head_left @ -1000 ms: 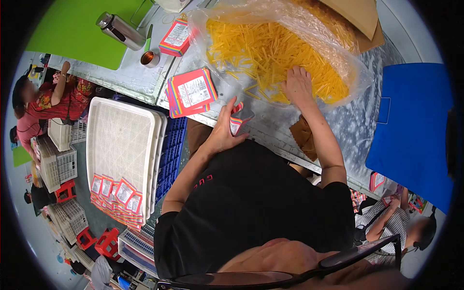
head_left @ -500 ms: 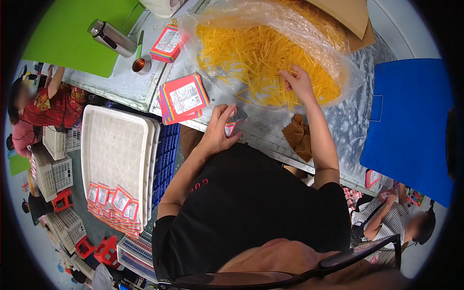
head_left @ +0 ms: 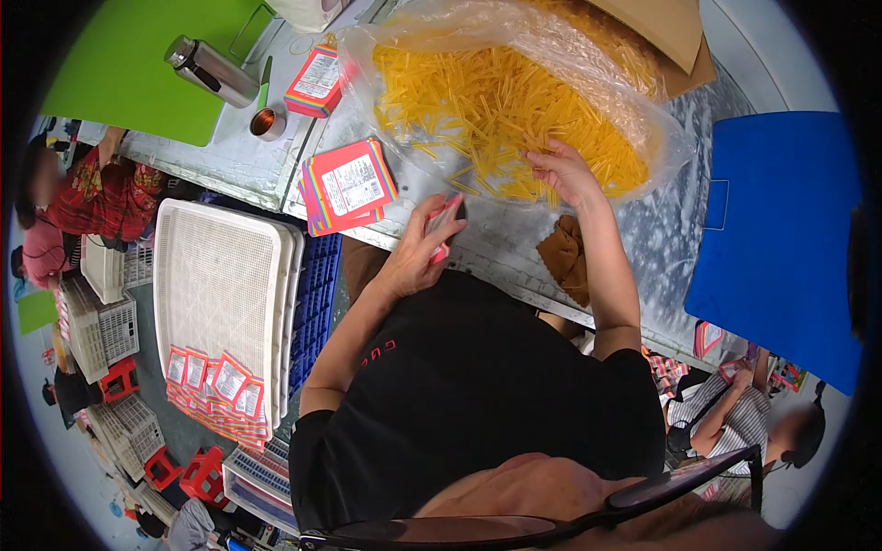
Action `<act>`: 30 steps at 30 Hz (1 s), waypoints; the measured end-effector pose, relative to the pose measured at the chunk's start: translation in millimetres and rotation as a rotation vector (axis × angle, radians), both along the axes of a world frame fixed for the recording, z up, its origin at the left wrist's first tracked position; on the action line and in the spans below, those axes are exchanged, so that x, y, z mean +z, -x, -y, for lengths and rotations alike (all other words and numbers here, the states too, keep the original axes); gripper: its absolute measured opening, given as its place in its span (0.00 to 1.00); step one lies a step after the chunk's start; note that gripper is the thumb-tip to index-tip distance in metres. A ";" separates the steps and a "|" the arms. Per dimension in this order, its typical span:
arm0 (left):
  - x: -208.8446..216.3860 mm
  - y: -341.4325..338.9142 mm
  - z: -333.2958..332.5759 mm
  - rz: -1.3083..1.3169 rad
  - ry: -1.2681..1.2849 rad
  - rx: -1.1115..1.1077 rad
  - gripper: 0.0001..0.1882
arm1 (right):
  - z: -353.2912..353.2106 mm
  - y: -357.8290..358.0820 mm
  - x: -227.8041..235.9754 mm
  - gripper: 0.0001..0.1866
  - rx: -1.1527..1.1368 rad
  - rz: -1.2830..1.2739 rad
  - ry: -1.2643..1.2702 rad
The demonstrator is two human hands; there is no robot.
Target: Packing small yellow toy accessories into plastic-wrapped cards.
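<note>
My left hand (head_left: pixel 411 258) is closed around a small red-edged packet (head_left: pixel 446 218), held tilted just over the table's near edge. The fingers cover much of the packet. Over the near side of a heap of thin yellow plastic sticks (head_left: pixel 496 101) is my right hand (head_left: pixel 564 176). Its thumb and fingertips come together; whether a stick is between them is too small to make out. The sticks lie in an open clear plastic bag (head_left: pixel 666 147). Left of my left hand rests a stack of red cards with white labels (head_left: pixel 354 186).
A second red stack (head_left: pixel 314 84), a metal flask (head_left: pixel 213 73) and a cup (head_left: pixel 267 124) stand at the far left. A brown cloth (head_left: pixel 564 262) lies near the table edge. White trays (head_left: pixel 220 275) hold red packets (head_left: pixel 220 390). A blue board (head_left: pixel 776 239) is on the right; people work on both sides.
My right hand has drawn slightly nearer and turned, its fingers now pointing left. In my left hand the packet has tilted, showing more of its red edge.
</note>
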State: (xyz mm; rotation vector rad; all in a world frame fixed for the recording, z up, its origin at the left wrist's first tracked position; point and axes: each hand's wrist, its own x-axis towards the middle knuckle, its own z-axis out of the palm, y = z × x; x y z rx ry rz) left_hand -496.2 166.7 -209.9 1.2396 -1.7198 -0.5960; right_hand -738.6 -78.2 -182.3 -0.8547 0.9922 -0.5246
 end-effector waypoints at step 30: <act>10.9 7.6 0.4 -0.248 -0.130 0.487 0.11 | -42.2 -7.7 3.1 0.28 0.223 -0.954 1.361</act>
